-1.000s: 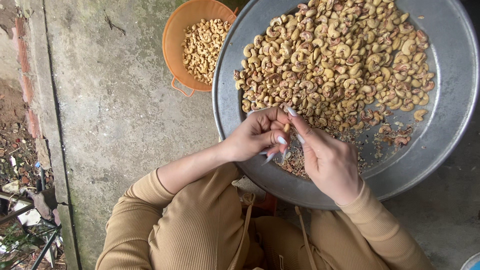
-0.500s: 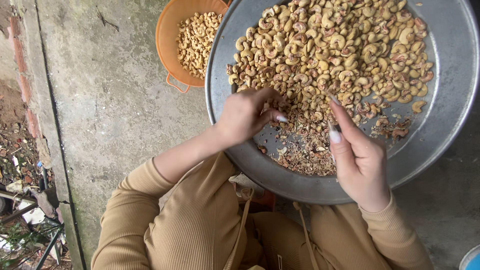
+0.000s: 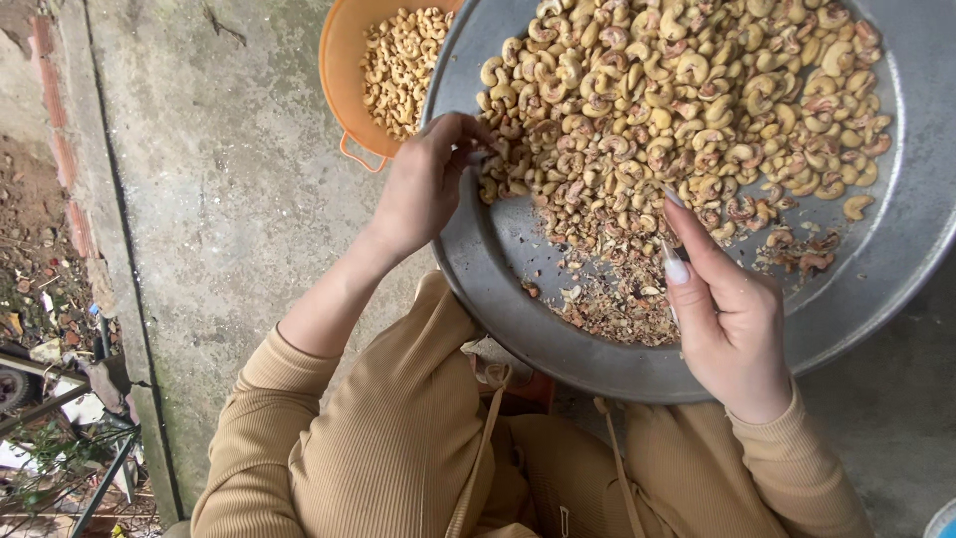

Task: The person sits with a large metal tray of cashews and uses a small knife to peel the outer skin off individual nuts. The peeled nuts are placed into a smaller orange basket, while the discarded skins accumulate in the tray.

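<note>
While pale curved cashew kernels (image 3: 687, 90) heap in the wide round grey metal pan (image 3: 896, 249), the left hand (image 3: 423, 184) curls, fingertips pinched at the heap's edge; the right hand (image 3: 727, 314) pinches a thin blade over brown husk scraps (image 3: 612, 299). Beside sits an orange plastic colander (image 3: 344, 60).

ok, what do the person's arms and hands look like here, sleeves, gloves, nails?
Both arms wear tan ribbed long sleeves with knit cuffs; the left sleeve is pushed up the forearm. Left hand and right hand are bare, no gloves. The right hand's nails are long and pale-polished.
</note>
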